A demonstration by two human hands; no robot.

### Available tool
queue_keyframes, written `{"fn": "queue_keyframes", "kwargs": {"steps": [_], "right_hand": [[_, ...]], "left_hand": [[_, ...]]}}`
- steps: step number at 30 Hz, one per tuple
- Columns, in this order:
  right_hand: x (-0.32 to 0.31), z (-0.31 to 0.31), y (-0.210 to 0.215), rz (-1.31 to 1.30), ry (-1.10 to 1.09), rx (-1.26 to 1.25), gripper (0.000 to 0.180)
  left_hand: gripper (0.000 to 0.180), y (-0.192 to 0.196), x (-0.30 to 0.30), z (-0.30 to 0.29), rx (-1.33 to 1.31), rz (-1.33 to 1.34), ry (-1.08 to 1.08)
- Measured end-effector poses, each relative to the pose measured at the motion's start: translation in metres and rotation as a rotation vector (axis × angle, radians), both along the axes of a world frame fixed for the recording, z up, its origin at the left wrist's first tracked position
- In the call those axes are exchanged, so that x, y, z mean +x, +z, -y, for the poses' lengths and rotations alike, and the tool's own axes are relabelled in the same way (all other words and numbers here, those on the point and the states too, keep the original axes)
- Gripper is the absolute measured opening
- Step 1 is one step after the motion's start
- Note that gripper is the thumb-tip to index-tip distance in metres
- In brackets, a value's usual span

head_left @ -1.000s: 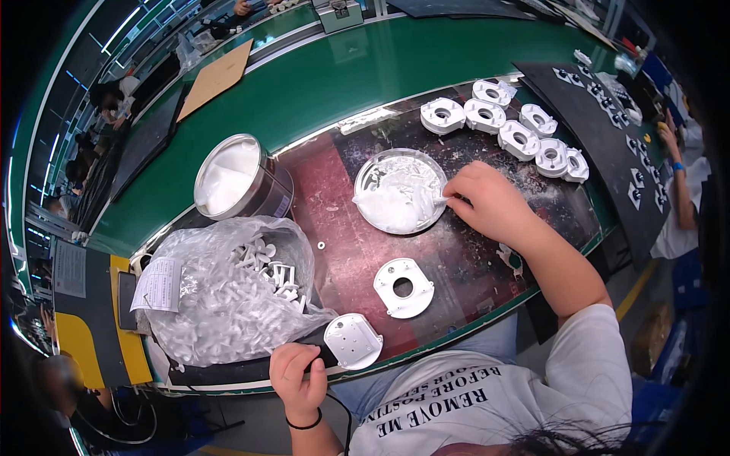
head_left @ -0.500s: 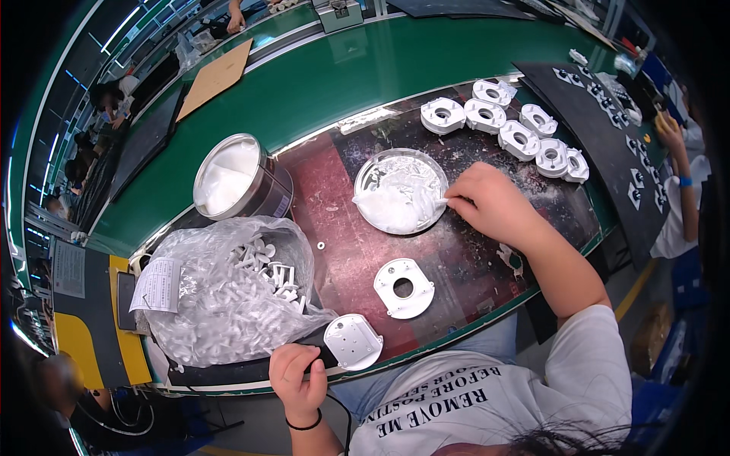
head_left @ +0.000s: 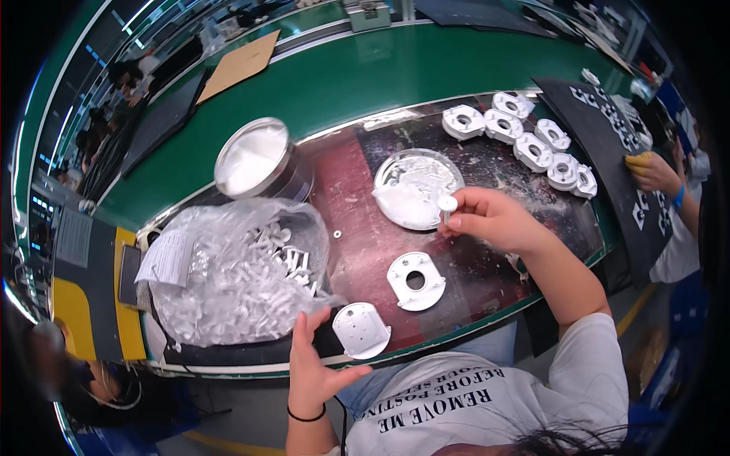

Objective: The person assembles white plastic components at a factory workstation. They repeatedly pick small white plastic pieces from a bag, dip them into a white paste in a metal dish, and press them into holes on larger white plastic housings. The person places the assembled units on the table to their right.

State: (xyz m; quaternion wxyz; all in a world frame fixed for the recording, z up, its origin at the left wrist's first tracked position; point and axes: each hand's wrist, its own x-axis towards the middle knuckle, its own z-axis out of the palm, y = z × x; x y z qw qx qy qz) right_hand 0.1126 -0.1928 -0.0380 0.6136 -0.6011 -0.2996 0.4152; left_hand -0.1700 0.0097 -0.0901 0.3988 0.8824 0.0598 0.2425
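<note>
Over the lower right rim of the silver dish (head_left: 411,165), pinches a white peg (head_left: 447,205) between thumb and fingers of the right hand (head_left: 493,219). Points head up and stem down in the view, with long axis close to vertical and round head facing the camera. Looks smooth and plain white, flat as a disc on top, slim and straight below. Holds the left hand (head_left: 315,368) spread, thumb well apart from fingers, just beside the white plate (head_left: 362,330); cannot tell whether touching the clear bag (head_left: 220,216).
</note>
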Motion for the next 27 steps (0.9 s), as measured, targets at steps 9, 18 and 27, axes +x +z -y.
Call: {"fn": "queue_keyframes", "kwargs": {"steps": [9, 18, 27], "right_hand": [[-0.055, -0.048, 0.018, 0.676, 0.372, 0.050, 0.016], [-0.072, -0.072, 0.033, 0.759, 0.416, 0.067, 0.016], [-0.070, -0.068, 0.026, 0.556, 0.388, 0.193, 0.016]], "left_hand": [[0.124, 0.000, 0.021, 0.011, 0.108, 0.020, -0.030], [0.113, 0.013, 0.030, 0.018, -0.061, 0.169, -0.093], [0.121, 0.035, 0.036, 0.019, 0.017, 0.169, -0.165]]}}
